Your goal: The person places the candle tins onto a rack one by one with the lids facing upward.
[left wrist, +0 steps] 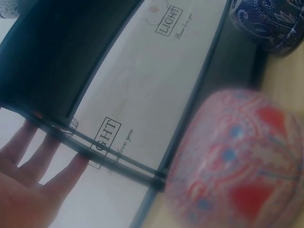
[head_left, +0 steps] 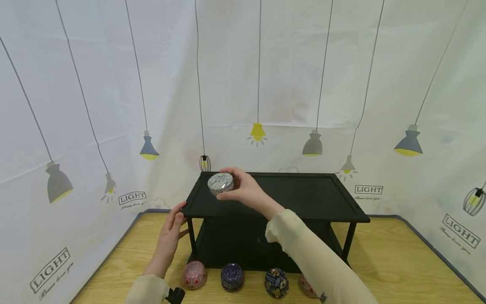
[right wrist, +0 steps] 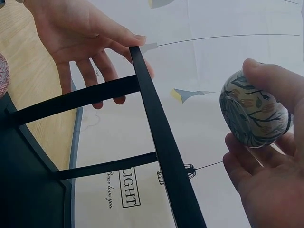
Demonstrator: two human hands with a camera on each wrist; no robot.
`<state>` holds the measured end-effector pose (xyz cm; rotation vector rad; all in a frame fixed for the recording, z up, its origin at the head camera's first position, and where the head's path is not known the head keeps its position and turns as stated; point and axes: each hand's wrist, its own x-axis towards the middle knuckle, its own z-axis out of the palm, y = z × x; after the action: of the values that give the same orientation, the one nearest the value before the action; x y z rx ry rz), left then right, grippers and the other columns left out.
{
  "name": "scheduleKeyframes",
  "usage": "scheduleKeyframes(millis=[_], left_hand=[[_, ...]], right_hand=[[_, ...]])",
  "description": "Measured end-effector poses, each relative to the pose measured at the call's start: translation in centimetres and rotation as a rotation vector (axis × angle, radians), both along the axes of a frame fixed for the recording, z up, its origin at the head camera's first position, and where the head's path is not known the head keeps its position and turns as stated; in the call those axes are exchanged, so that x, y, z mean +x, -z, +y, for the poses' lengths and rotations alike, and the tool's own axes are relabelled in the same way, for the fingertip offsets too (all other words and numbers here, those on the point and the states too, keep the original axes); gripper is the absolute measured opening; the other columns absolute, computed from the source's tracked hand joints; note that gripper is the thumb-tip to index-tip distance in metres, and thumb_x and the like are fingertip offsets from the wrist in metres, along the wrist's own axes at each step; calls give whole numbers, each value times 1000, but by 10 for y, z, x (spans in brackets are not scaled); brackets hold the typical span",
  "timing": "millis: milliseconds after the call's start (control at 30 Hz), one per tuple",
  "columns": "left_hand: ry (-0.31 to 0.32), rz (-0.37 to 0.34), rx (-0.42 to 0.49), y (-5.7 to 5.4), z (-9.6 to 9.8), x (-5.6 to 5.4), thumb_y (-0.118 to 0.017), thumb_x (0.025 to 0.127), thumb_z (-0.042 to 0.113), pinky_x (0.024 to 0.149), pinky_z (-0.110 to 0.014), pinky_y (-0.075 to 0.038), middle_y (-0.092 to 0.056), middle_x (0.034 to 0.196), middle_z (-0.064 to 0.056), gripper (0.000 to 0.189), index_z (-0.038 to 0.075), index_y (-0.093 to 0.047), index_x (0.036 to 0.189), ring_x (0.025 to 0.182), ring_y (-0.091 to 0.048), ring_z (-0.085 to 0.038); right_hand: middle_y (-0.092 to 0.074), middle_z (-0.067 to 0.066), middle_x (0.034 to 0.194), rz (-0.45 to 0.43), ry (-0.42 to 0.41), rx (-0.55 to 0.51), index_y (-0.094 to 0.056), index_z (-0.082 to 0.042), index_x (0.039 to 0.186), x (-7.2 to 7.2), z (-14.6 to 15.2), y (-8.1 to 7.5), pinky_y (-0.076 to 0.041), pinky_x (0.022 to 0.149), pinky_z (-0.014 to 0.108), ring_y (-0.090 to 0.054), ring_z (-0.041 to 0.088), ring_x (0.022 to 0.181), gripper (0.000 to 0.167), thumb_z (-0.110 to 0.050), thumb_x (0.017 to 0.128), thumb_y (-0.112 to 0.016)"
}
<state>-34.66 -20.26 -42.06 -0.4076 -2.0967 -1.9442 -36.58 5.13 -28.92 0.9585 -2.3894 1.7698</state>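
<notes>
Black two-tier shelf [head_left: 300, 196]: left hand [head_left: 170, 233], spread, touches its corner; right hand [head_left: 246, 192] pinches a floral tin [head_left: 220, 183] above.

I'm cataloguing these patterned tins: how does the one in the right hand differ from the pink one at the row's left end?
The held tin shows leaves and orange flowers on a pale ground; the pink tin shows red shapes and blue dots. The right hand grips the held tin above the black rack; the pink tin rests untouched on the wooden table. Both are rounded and patterned.
</notes>
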Motion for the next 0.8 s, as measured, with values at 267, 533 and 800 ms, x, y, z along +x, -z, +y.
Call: scheduleKeyframes(millis=[267,533,800], left_hand=[[3,0,-1,0,0,1,-35,107,34,100,-63,-36,-30,151,-14,45,19,-35,149,130,-38,-37],[9,0,-2,-1,0,2,-34,107,34,101,-63,-34,-28,151,-14,45,19,-34,149,131,-37,-37],[-2,0,-3,0,1,0,-35,106,36,100,-63,-35,-28,152,-14,45,19,-35,149,131,-37,-38]], right_hand=[[-58,9,122,2,13,-15,-47,-9,140,-4,-3,5,-53,81,35,-60,22,104,69,-9,80,-80],[-59,6,120,-3,31,12,-48,-10,140,-6,-5,5,-53,82,35,-60,20,105,69,-13,79,-81],[-59,6,121,-12,53,50,-48,-11,140,-9,-8,7,-53,82,36,-59,22,106,70,-15,79,-82]])
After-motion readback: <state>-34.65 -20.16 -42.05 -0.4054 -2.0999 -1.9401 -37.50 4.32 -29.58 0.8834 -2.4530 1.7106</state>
